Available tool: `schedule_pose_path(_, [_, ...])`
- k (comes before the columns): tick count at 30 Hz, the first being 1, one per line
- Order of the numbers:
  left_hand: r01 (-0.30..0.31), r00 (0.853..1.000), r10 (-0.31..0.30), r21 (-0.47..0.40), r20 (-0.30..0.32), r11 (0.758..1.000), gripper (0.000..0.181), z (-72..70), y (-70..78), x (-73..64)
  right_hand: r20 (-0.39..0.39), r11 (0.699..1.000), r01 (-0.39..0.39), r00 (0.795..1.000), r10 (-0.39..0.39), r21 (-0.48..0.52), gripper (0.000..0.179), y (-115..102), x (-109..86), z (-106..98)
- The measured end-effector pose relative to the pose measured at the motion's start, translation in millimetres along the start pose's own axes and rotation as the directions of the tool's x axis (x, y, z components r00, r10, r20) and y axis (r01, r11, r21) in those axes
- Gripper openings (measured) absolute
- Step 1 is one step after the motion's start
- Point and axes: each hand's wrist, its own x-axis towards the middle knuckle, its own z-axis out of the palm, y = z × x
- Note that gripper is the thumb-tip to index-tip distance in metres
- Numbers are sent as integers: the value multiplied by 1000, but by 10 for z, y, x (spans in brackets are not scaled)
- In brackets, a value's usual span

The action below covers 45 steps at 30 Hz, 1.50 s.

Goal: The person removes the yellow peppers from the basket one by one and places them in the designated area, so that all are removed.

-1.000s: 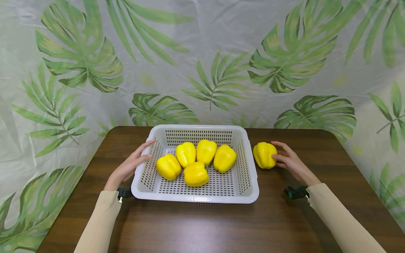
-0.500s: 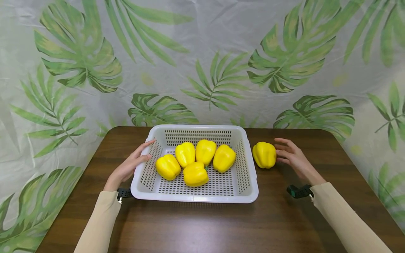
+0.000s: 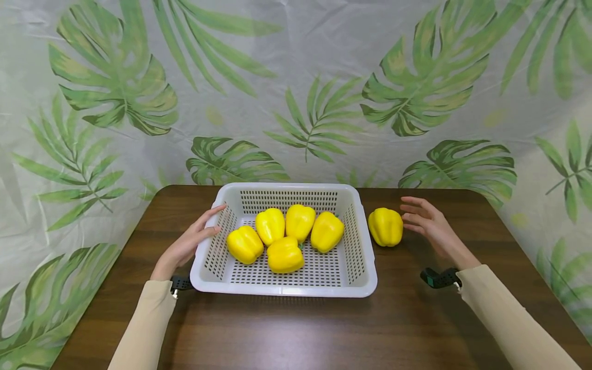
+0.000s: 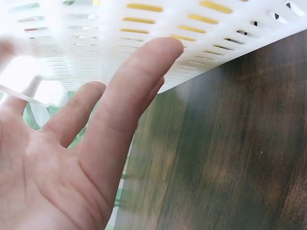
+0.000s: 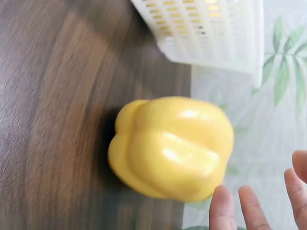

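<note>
A white perforated plastic basket point(image 3: 284, 291) stands on the table with several yellow bell peppers point(image 3: 285, 255) in it. My left hand point(image 3: 187, 244) rests at the basket's left rim, its fingers extended. In the left wrist view, the thumb of that hand point(image 4: 96, 148) lies along the outer wall of the basket point(image 4: 196, 40). One more yellow bell pepper point(image 3: 386, 227) sits on the table just right of the basket. Close by its right side is my right hand point(image 3: 432, 228), fingers spread and holding nothing. In the right wrist view, the fingertips point(image 5: 222, 201) appear beside this pepper point(image 5: 172, 148).
The dark brown wooden table point(image 3: 296, 329) extends in front of the basket and to both sides. Behind it hangs a pale cloth point(image 3: 250, 113) printed with green leaves. Black straps with devices point(image 3: 439, 278) are on both wrists.
My right hand has let go of the lone pepper and drawn slightly to the right, its fingers spreading. The left hand, basket and peppers have stayed in place.
</note>
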Motion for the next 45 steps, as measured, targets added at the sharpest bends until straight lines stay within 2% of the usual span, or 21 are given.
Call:
schedule_pose_path(9, [-12, 1000, 12, -3, 4, 1000, 58, 1, -1, -5, 33, 999, 14, 999, -15, 33, 34, -220, 27, 197])
schedule_pose_path(16, [-9, 1000, 9, -4, 1, 1000, 58, 10, 4, -9, 67, 1000, -9, 998, 10, -2, 45, -419, 45, 421])
schedule_pose_path(26, [-10, 1000, 10, -13, 2, 1000, 58, -1, -24, -1, 126, 998, -62, 990, 64, -19, 50, -616, 83, 721])
schedule_pose_path(33, [-6, 1000, 6, -3, -5, 1000, 58, 3, -16, 1, 171, 996, -90, 982, 85, 20, 53, -694, 107, 921])
schedule_pose_path(45, [1, 1000, -1, -3, -15, 1000, 58, 17, -4, -3, 239, 991, -130, 964, 120, 23, 56, -716, 134, 1225])
